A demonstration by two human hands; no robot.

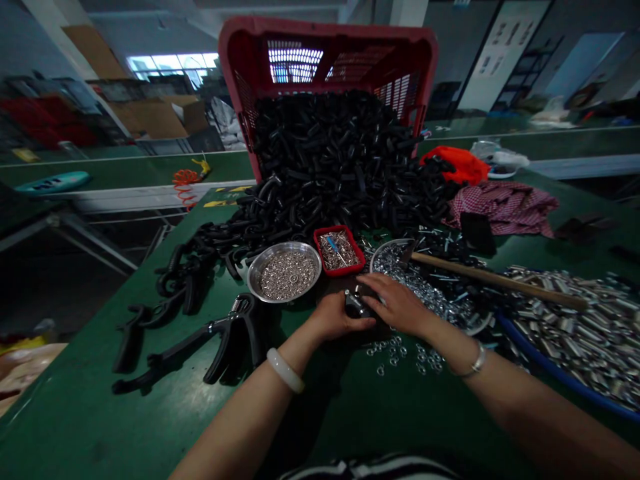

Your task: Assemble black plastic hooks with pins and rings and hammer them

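Observation:
Both of my hands meet at the middle of the green table around a small metal and black part [356, 304]. My left hand [336, 316] grips it from the left, with the thumb reaching along its near side. My right hand [393, 303] touches it from the right, fingers bent over its top. Just beyond are a round metal bowl [252, 281] of small silver pieces and a red tray [345, 271] of pins. Small silver rings [393, 349] lie loose near my right wrist.
A red crate [327, 28] tipped toward me spills black handles [340, 153]. A wooden-handled hammer [480, 272] crosses a dish of metal parts at right, beside many silver tubes [575, 333]. Black clamps [233, 333] lie at left. A checked cloth [505, 205] sits at back right.

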